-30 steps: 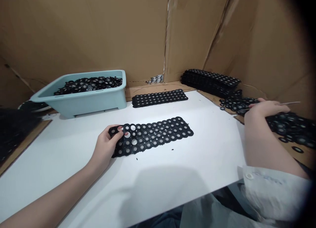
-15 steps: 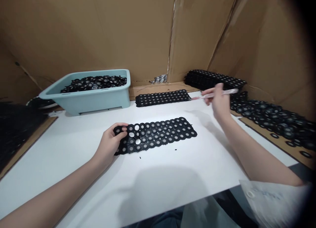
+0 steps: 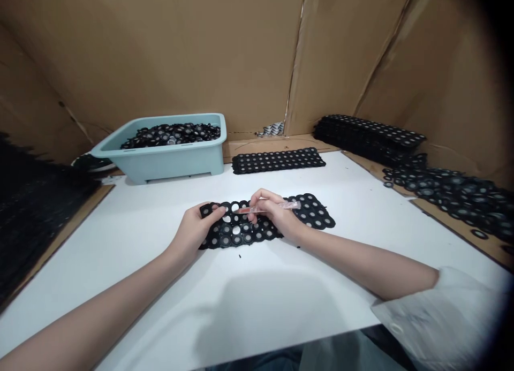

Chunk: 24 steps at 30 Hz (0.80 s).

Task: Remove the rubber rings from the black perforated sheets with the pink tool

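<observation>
- The brown cardboard wall (image 3: 180,50) stands beyond the left hand (image 3: 190,229) and the right hand (image 3: 279,213).
- The flat white tabletop (image 3: 160,307) extends below both hands.
- The light-blue plastic tub (image 3: 180,165), holding many small black discs (image 3: 172,134), is ahead of the left hand.
- The heap of loose black round pieces (image 3: 453,197) lies well to the right of the right hand, which was at this heap one second ago.
- The stack of black dotted sheets (image 3: 361,138) is ahead and rightward of the right hand.
- The black sheet of joined rings (image 3: 257,233) lies under both hands; the left hand remains clamped on its left end.
- A similar second black sheet (image 3: 279,160) lies ahead of the right hand.
- The thin clear stick with pointed tip (image 3: 291,205) is pinched in the right hand, which has now come over the sheet. The tip is near the left thumb; I cannot tell if it touches.
</observation>
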Tool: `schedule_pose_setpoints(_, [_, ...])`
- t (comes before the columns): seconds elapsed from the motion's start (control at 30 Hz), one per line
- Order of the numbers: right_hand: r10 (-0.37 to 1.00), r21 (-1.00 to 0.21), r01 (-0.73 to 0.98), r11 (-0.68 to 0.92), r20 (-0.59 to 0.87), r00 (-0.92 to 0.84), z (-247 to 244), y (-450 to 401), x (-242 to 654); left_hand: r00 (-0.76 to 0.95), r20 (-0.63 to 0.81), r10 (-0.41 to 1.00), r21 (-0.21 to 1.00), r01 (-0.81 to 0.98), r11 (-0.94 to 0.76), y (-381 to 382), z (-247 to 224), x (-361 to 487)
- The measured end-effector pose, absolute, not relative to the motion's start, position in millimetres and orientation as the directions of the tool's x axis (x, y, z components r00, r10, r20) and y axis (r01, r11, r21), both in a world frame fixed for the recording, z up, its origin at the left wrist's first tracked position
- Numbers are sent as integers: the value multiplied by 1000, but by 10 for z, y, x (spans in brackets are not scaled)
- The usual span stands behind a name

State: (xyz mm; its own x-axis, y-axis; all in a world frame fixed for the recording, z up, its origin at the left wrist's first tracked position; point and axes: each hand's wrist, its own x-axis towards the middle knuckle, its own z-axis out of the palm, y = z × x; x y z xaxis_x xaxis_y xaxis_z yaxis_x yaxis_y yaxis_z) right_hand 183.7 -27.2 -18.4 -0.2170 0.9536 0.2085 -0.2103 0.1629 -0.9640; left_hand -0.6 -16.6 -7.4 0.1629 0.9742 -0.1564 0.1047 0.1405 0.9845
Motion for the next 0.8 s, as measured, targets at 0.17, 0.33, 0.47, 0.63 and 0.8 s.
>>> schedule_pose_setpoints(0.17, [957,-975,-199,103,152,-246,-210,-292,1862,125,-168,978,972,185,143,-181,-69,-1])
schedule_pose_setpoints(0.33, [954,-974,-193,122,169,-249,-172,-322,1855,142,-199,970,970,171,173,-187,-64,-6])
schedule_pose_setpoints(0.47, [945,-967,-214,138,193,-262,-184,-327,1862,132,-202,970,970,166,179,-185,-49,10])
schedule_pose_setpoints(0.63, [950,-976,-159,149,185,-251,-169,-350,1834,151,-211,966,971,146,190,-187,-43,12])
schedule_pose_setpoints(0.8, [943,-979,-116,165,191,-272,-182,-370,1816,161,-204,966,974,134,184,-181,-66,-3])
